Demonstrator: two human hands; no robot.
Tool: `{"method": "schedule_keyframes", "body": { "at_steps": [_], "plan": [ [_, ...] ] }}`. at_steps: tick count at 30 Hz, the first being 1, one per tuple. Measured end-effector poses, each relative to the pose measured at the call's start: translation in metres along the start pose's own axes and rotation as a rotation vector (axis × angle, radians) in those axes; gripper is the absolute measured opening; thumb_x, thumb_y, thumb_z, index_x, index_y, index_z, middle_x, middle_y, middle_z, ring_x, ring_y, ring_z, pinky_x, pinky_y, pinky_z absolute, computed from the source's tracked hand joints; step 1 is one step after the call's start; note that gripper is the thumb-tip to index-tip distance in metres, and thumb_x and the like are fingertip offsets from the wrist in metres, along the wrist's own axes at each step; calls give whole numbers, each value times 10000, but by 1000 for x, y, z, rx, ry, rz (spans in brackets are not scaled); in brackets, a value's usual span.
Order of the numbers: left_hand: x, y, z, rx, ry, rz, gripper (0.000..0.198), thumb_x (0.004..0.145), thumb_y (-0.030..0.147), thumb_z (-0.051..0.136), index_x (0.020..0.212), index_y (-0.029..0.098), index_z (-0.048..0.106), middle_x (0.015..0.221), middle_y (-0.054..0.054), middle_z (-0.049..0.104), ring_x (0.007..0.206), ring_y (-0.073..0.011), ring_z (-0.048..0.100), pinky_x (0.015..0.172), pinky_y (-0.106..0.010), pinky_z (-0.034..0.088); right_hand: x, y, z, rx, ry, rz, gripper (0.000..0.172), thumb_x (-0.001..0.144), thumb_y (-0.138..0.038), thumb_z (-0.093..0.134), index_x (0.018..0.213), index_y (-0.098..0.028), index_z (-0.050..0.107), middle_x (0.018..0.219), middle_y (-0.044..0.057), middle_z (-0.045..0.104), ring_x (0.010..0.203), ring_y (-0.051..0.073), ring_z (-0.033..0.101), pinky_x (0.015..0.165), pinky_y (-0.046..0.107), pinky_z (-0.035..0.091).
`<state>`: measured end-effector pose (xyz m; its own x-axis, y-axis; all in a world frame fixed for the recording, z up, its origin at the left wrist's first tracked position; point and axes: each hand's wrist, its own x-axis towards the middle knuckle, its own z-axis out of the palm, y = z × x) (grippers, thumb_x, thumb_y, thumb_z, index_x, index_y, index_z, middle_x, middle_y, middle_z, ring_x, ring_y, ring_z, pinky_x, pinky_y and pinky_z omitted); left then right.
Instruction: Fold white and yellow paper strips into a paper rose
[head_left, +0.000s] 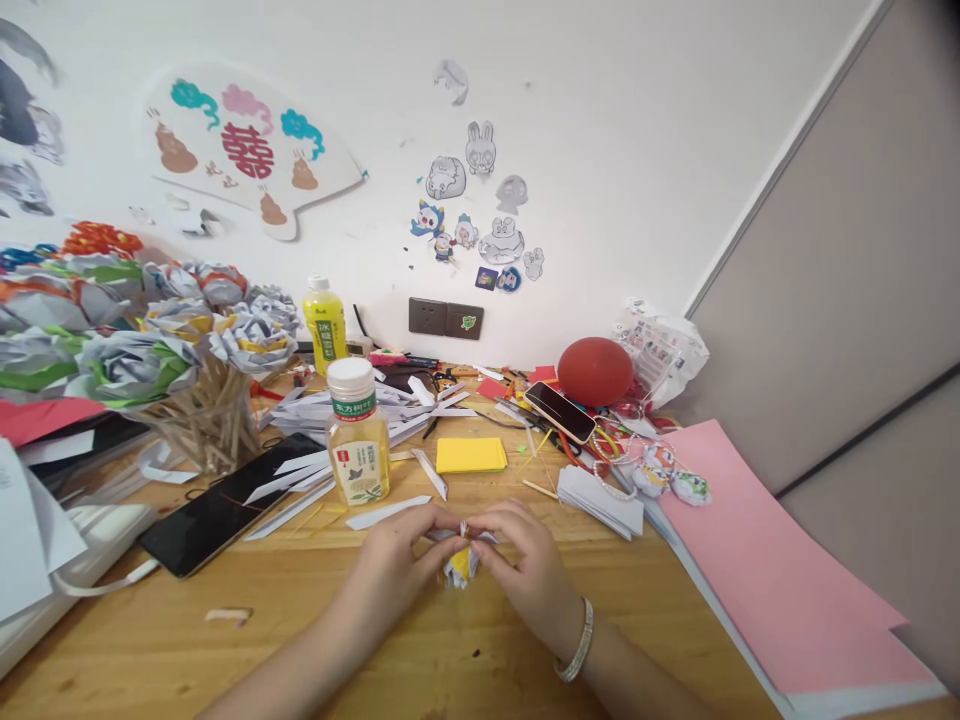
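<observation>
White wall [360, 110] dotted with cut-out stickers fills the upper frame above a pale-brown wooden table [187, 650]. At the lower centre, a small crumpled piece of white and yellow paper [460, 568] sits between the person's left hand [405, 560] and right hand [525, 560]. Both hands are closed to narrow pinches, thumbs and fingertips meeting around its upper end; the fingers hide just what is gripped there. Just above, near frame centre, lies a flat rectangular stack of bright yellow paper [471, 455]; a fanned stack of white paper strips [600, 500] lies right of centre.

The crumpled piece should be very light, soft across its loose folds and firmer where layers bunch together. Dry paper is unlikely to slip, but it probably creases or tears easily. The gathered upper end looks the best hold, with light fingertip pressure, sparing the looser folds below.
</observation>
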<state>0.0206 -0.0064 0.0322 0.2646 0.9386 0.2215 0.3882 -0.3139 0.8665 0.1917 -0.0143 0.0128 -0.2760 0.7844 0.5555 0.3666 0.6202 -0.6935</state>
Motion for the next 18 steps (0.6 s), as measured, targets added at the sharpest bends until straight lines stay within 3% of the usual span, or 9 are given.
{"method": "schedule_keyframes", "body": {
  "at_steps": [8,12,18],
  "plan": [
    [-1,-2,0,27,-8,175,67,734,277,634,733,211,639,757,-35,676,729,-198,598,688,-270,448,-1,-1,2,-40,38,0,66,808,-160,548,824,-207,592,802,27,633,771,176,557,711,299,421],
    [-1,2,-2,61,-55,194,126,755,296,606,675,200,585,679,-14,594,653,-171,534,611,-243,406,2,-2,-4,4,-19,-13,20,805,-193,557,798,-203,573,804,31,623,781,179,555,732,310,419],
    [0,1,-1,-11,-194,99,199,757,326,589,624,188,537,632,17,534,624,-148,494,584,-226,374,5,0,-13,340,-205,264,123,723,-254,650,748,-183,552,765,6,584,753,150,560,712,275,447]
  ]
}}
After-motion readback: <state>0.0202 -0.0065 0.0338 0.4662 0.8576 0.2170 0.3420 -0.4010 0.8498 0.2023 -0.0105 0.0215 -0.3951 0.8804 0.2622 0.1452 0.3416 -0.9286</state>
